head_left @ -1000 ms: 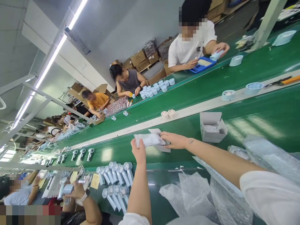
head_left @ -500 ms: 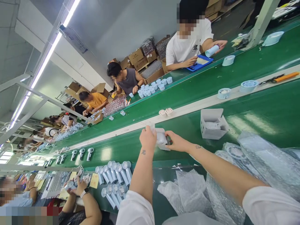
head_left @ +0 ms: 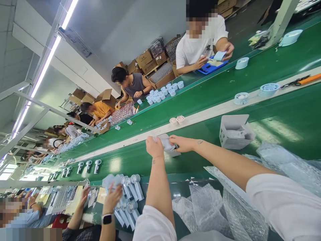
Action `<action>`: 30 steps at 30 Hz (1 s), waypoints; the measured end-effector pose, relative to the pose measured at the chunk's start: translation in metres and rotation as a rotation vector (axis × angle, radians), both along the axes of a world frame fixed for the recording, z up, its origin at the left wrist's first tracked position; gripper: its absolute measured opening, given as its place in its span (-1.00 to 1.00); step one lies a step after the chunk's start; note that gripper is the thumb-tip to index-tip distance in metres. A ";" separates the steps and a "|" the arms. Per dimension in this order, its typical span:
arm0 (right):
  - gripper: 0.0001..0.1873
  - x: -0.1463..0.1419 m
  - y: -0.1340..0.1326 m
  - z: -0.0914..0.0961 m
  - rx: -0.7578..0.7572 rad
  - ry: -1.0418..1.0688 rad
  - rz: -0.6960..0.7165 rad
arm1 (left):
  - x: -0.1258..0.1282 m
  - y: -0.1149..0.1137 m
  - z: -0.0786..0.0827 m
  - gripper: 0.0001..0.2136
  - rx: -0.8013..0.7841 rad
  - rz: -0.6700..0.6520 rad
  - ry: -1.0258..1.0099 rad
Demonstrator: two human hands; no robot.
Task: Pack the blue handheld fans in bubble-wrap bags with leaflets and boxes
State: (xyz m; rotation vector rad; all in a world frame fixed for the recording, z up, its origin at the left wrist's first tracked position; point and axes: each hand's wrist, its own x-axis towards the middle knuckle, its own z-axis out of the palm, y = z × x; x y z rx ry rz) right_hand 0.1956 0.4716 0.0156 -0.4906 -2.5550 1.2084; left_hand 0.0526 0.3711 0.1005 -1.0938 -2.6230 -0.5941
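Observation:
My left hand [head_left: 154, 147] and my right hand [head_left: 182, 143] meet over the green conveyor belt [head_left: 130, 160]. Between them is a small white box [head_left: 168, 146] holding a bagged white item. The left hand's fingers are closed around the plastic-wrapped end at the box's left side. On the box's right side, the right hand's fingers are pressed against the edge. A second open white box [head_left: 234, 132] with a bagged item inside sits on the belt to the right.
Bubble-wrap bags [head_left: 225, 207] lie near my right arm. Rows of pale blue handheld fans [head_left: 130, 190] lie at lower left, where a co-worker's hand [head_left: 111, 197] reaches in. Several people work along the far belt [head_left: 225, 87], with fan parts [head_left: 163, 93] and cardboard cartons [head_left: 147, 62] behind.
My left hand brought the bagged item down into the small box and now closes over it. The second box drifted right. A co-worker's hand reached up to the fans.

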 end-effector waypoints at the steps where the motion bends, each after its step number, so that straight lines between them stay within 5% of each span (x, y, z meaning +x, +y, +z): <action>1: -0.71 -0.001 0.002 -0.001 -0.006 -0.005 0.002 | 0.002 0.002 -0.005 -0.88 -0.022 0.000 0.006; 5: -0.76 -0.002 0.011 -0.004 -0.025 0.006 0.022 | 0.017 0.004 -0.022 -0.83 -0.159 -0.176 0.060; 9: -0.69 0.005 0.017 -0.002 -0.037 0.039 -0.001 | 0.028 -0.006 -0.020 -0.74 -0.290 -0.465 0.107; 14: -0.51 0.011 0.009 -0.001 -0.062 0.065 -0.096 | 0.021 -0.020 -0.007 -0.61 -0.513 -0.564 0.121; 19: -0.34 0.009 -0.015 0.023 -0.064 0.123 -0.281 | 0.016 -0.008 -0.017 -0.56 -0.679 -0.632 0.126; 21: -0.26 0.034 -0.024 0.037 -0.045 0.165 -0.473 | 0.017 -0.001 -0.024 -0.54 -0.653 -0.633 0.103; 23: -0.28 0.088 -0.035 0.052 -0.013 0.223 -0.800 | 0.019 0.007 -0.032 -0.64 -0.596 -0.629 0.009; 27: -0.32 0.264 -0.086 0.077 0.053 0.392 -1.868 | 0.026 0.017 -0.041 -0.69 -0.437 -0.674 -0.078; 30: -0.03 0.389 -0.120 0.066 -0.027 0.399 -2.344 | 0.043 0.021 -0.037 -0.64 -0.456 -0.661 -0.067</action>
